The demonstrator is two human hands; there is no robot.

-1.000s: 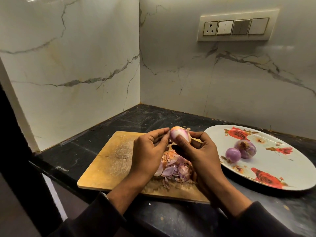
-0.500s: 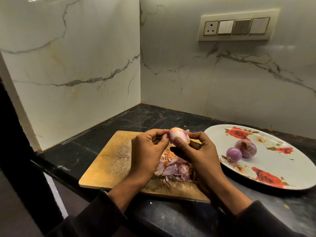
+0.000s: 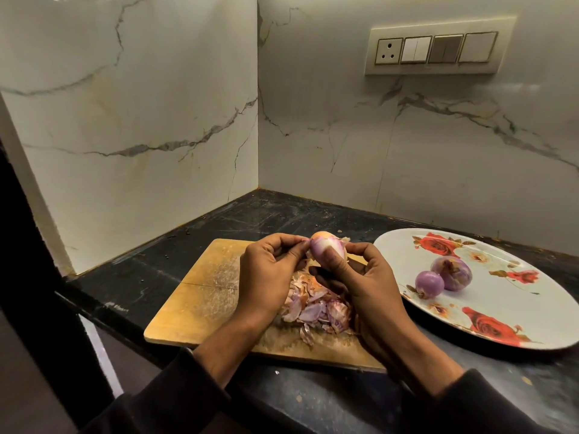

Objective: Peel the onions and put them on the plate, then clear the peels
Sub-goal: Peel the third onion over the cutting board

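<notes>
Scuffed wooden board (image 3: 200, 305), glossy plate (image 3: 532, 296), polished marble walls (image 3: 131, 120).

A: what's going on here?

B: both hands up over the cutting board (image 3: 200, 296). Right hand (image 3: 369, 283) grips a half-peeled onion (image 3: 326, 249), left hand (image 3: 269, 277) pinches skin at its left side. Peels (image 3: 316, 308) piled underneath.

A: and the right?

B: flowery plate (image 3: 501, 255) on the desk (image 3: 131, 280), two peeled onions (image 3: 441, 277) touching.
</notes>
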